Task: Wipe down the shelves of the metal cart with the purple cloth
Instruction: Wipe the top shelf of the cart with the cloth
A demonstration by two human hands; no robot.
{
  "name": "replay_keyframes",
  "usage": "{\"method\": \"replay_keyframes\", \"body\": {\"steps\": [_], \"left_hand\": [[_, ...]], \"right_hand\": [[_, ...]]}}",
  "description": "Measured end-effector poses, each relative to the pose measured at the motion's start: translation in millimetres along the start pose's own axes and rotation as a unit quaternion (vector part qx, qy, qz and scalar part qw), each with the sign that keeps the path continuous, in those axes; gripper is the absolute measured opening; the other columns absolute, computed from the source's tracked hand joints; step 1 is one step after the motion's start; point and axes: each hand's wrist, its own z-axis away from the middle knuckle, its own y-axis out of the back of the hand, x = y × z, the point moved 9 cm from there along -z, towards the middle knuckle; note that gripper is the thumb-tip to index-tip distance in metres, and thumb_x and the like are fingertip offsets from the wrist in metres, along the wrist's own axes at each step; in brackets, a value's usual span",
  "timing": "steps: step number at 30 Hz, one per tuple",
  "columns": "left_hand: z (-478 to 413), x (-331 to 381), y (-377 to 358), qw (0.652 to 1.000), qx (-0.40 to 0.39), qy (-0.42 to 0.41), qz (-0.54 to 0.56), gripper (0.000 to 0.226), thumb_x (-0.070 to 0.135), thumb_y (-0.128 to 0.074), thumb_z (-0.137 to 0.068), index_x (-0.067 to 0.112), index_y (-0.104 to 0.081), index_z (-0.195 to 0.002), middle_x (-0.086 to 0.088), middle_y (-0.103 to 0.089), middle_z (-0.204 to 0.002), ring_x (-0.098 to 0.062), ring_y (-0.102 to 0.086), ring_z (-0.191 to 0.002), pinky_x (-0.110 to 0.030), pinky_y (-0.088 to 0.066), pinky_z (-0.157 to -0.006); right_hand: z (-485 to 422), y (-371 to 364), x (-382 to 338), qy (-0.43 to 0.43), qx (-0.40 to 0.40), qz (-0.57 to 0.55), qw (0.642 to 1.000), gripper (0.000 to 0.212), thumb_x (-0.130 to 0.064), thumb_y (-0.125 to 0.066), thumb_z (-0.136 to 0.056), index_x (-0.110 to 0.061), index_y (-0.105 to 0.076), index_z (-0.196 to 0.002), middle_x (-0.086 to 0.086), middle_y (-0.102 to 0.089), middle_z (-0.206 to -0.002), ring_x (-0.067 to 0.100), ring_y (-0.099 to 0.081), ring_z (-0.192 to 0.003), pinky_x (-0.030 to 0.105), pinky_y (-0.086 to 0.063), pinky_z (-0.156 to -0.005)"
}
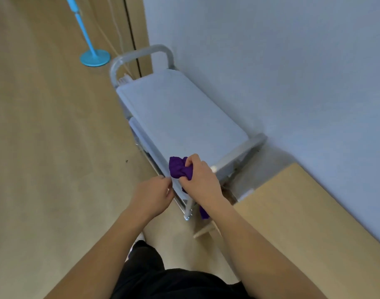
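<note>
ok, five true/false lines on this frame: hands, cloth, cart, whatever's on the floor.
1. The right hand grips the purple cloth. True.
2. The cloth is at the far end of the top shelf, by the handle. False: it is bunched at the near edge of the top shelf.
3. The handle of the metal cart is at the end away from the person. True.
4. The blue stand sits on the top shelf. False: the blue stand is on the floor beyond the cart.
5. The left hand rests on the wooden surface at right. False: the left hand is at the shelf's near edge, beside the right hand.
</note>
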Motion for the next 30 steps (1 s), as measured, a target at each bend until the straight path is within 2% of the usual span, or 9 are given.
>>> {"method": "replay_keyframes", "body": {"steps": [5, 13, 19, 25, 30], "left_hand": [[-30, -106, 31, 0.999, 0.009, 0.027, 0.018, 0.022, 0.033, -0.043, -0.094, 0.02, -0.06, -0.095, 0.006, -0.062, -0.094, -0.016, -0.061, -0.083, -0.032, -0.047, -0.064], [-96, -234, 74, 0.998, 0.01, 0.053, 0.043, 0.022, 0.034, -0.042, -0.094, 0.023, -0.061, -0.098, 0.006, -0.063, -0.095, -0.018, -0.061, -0.087, -0.035, -0.051, -0.071], [-171, -265, 85, 0.998, 0.004, 0.033, 0.052, 0.021, 0.032, -0.043, -0.095, 0.022, -0.061, -0.098, 0.007, -0.061, -0.095, -0.014, -0.059, -0.085, -0.029, -0.042, -0.063], [-266, -280, 89, 0.999, -0.038, 0.015, 0.035, 0.021, 0.032, -0.043, -0.095, 0.021, -0.06, -0.096, 0.005, -0.062, -0.092, -0.015, -0.059, -0.081, -0.034, -0.052, -0.068], [-332, -285, 101, 0.999, -0.049, -0.002, 0.022, 0.02, 0.03, -0.043, -0.096, 0.02, -0.06, -0.099, 0.005, -0.063, -0.093, -0.015, -0.059, -0.08, -0.033, -0.051, -0.068]], "right_hand": [[-73, -60, -70, 0.007, -0.016, 0.021, 1.0, 0.032, -0.027, -0.061, -0.08, -0.032, -0.038, -0.102, -0.002, -0.052, -0.097, 0.013, -0.055, -0.074, 0.031, -0.051, -0.064], [-177, -115, -154, 0.005, -0.03, 0.066, 0.997, 0.032, -0.03, -0.06, -0.082, -0.032, -0.04, -0.106, -0.003, -0.049, -0.098, 0.013, -0.055, -0.072, 0.031, -0.051, -0.063], [-250, -122, -160, -0.009, -0.021, 0.071, 0.997, 0.033, -0.03, -0.06, -0.084, -0.028, -0.04, -0.11, -0.001, -0.047, -0.1, 0.016, -0.056, -0.071, 0.033, -0.053, -0.065], [-343, -113, -149, -0.041, -0.017, 0.057, 0.997, 0.036, -0.024, -0.06, -0.084, -0.026, -0.04, -0.113, 0.001, -0.046, -0.104, 0.019, -0.058, -0.072, 0.033, -0.054, -0.063], [-398, -106, -138, -0.076, -0.022, 0.048, 0.996, 0.038, -0.024, -0.061, -0.085, -0.027, -0.039, -0.115, 0.002, -0.047, -0.107, 0.02, -0.059, -0.074, 0.032, -0.053, -0.063]]}}
